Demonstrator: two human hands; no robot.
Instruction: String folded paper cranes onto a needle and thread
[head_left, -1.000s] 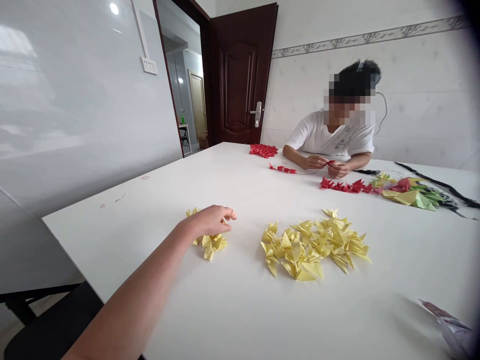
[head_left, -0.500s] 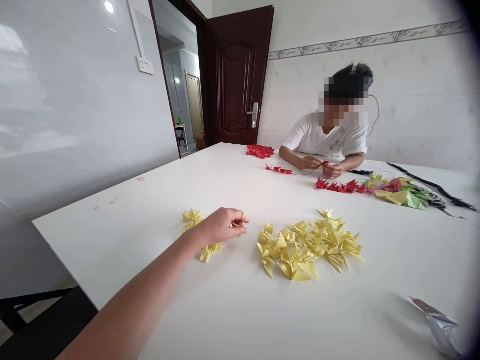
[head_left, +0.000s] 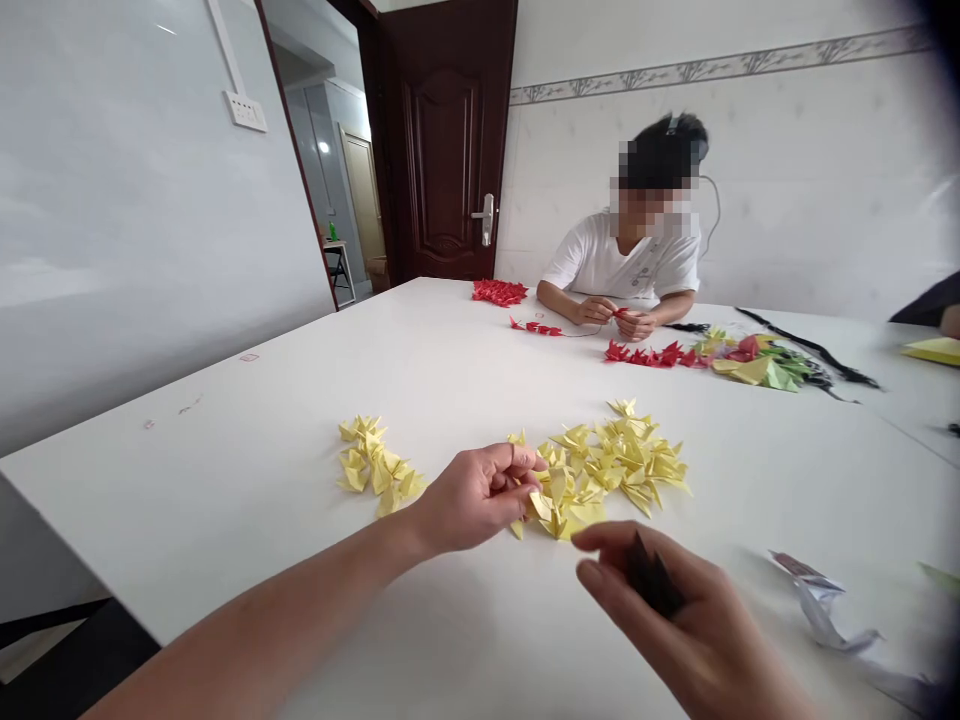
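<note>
My left hand (head_left: 487, 495) is at the left edge of a heap of folded yellow paper cranes (head_left: 630, 450). Its thumb and fingers are closed on one yellow paper crane (head_left: 540, 507), which overlaps the heap from this angle. Lower right, my right hand (head_left: 682, 610) is raised in front of the heap, with thumb and index fingertips a little apart. A dark, pointed object (head_left: 654, 578) is held in its grip, too blurred to name. A smaller cluster of yellow paper cranes (head_left: 375, 465) lies left of my left hand.
Across the white table (head_left: 262, 440) a person (head_left: 630, 260) handles a red folded piece on a thread. Red paper cranes (head_left: 500, 292), multicoloured folded pieces (head_left: 765, 362) and a black cord (head_left: 810, 348) lie near them. A crumpled clear wrapper (head_left: 825, 600) is at the right.
My left hand has moved right, from beside the small cluster to the heap's edge. My right hand has come into view with the dark object. The camera has turned slightly right.
</note>
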